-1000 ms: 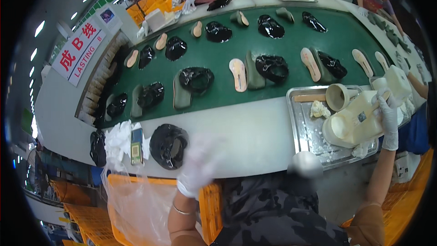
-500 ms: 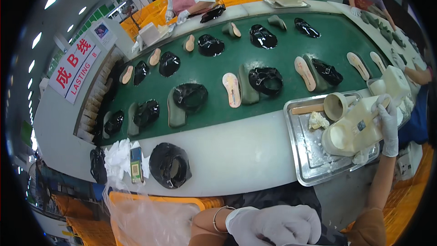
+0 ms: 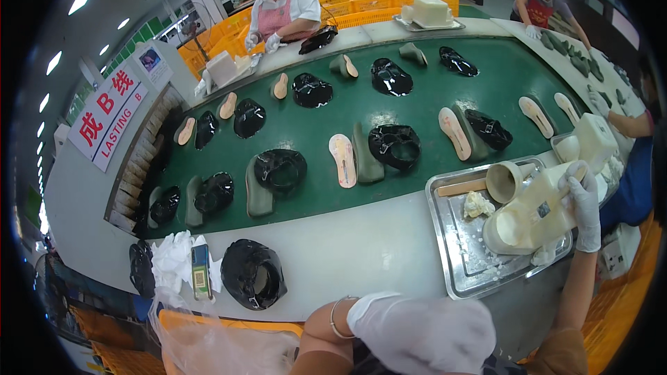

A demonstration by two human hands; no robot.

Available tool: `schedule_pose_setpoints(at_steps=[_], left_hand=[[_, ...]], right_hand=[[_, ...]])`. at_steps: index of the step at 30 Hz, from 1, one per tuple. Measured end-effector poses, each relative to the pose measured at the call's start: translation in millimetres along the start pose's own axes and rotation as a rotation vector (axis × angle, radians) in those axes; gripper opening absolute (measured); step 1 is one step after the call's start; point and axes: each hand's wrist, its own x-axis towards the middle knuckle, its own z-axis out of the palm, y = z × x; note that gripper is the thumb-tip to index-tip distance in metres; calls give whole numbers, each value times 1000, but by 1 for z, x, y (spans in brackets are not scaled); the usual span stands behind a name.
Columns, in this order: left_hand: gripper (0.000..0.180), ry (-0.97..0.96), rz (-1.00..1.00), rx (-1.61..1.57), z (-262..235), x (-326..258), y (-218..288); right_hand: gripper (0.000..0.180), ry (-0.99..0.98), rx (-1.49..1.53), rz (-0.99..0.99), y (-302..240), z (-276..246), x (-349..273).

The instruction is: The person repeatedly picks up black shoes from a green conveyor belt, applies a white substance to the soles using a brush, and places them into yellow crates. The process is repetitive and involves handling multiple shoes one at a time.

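My right hand [image 3: 582, 207], in a white glove, is closed on the handle of a cream plastic jug [image 3: 531, 219]. The jug lies on its side in a metal tray [image 3: 451, 267], its cut-away end toward the left. At the lower middle is my left hand [image 3: 425, 337], also gloved, with its back up and rounded. Its fingers are curled under and out of sight, so whatever they hold is hidden. A bracelet [image 3: 335, 316] circles that wrist. Also in the tray are a cream cup [image 3: 501, 182], a wooden stick [image 3: 462, 188] and a pale crumpled lump [image 3: 478, 204].
A green belt [image 3: 313, 125] carries black shoe uppers [image 3: 394, 146], green soles [image 3: 366, 156] and insoles [image 3: 342, 160]. On the white ledge lie another black upper [image 3: 251, 274], a phone [image 3: 201, 272] and white cloths [image 3: 172, 257]. Co-workers [image 3: 285, 14] stand across the belt and at right.
The whole scene has shifted down and slightly left in view. My left hand has turned and lifted a little, hiding its fingers. My right hand stays on the jug.
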Motion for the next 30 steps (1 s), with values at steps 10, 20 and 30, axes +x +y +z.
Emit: schedule_pose_setpoints(at_steps=[10,20,30], left_hand=[[27,-75,-188,236,-36,-6,15],[14,387,187,406,-31,-6,13],[15,417,145,420,-38,-1,23]], right_hand=[[8,158,-101,87,8,-18,2],[13,228,-109,50,27,-36,9],[15,125,-87,122,23,-30,14]])
